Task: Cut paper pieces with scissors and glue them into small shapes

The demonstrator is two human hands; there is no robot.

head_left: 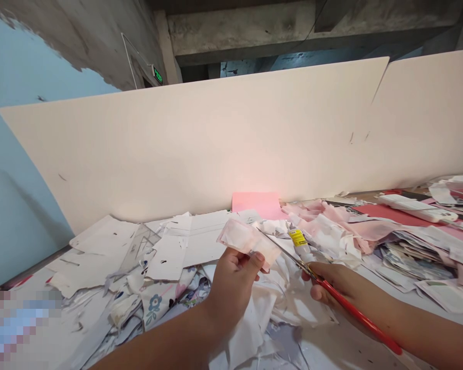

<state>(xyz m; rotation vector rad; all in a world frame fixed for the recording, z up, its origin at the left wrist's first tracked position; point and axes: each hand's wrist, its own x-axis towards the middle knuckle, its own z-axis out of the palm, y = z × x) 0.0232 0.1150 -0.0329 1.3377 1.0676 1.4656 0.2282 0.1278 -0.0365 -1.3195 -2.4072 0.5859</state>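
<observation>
My left hand (235, 280) pinches a small pale pink and white piece (241, 235), thin like cloth or paper, between thumb and fingers. Long-handled scissors (347, 303) with red grips are in my right hand (334, 282). Their slim blades point up and to the left, with the tips at the right side of the pale piece. Whether the blades touch it I cannot tell. Just behind the scissors lies a small clear bottle with a yellow label (298, 238). White scraps lie beneath both hands.
A tall cream board (200, 149) stands along the back. White card sheets (177, 246) and flowered cloth scraps (154, 306) lie left. A pink card (256, 203) leans at the centre back. On the right are a white power strip (416, 207) and piled cut pieces (416, 262).
</observation>
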